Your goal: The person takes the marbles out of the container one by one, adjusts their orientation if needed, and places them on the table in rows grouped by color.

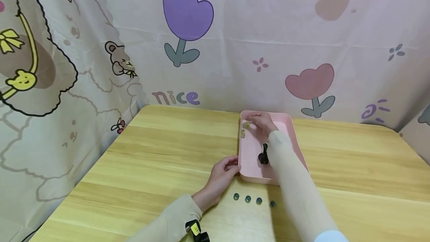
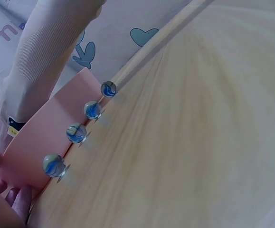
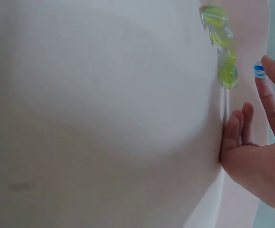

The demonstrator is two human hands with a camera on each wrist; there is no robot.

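A pink rectangular tray [image 1: 248,160] lies on the wooden table. My left hand [image 1: 220,176] touches the outside of its left wall by the front corner. The right hand [image 1: 263,121] is over the tray's far left corner. Between thumb and index finger it pinches a blue-and-white glass marble [image 3: 259,70], just above the wall; the other fingers lie by the wall. Several yellow-green marbles [image 3: 228,73] sit along the left wall inside the tray. In front of the tray, several clear marbles with blue swirls [image 2: 76,132] stand in a row on the table.
The wooden table [image 1: 161,148] extends to both sides of the tray. Behind it hangs a printed cloth [image 1: 235,74] with tulips and hearts. Each wrist carries a small black camera, and the right sleeve [image 1: 295,182] crosses the tray's right side.
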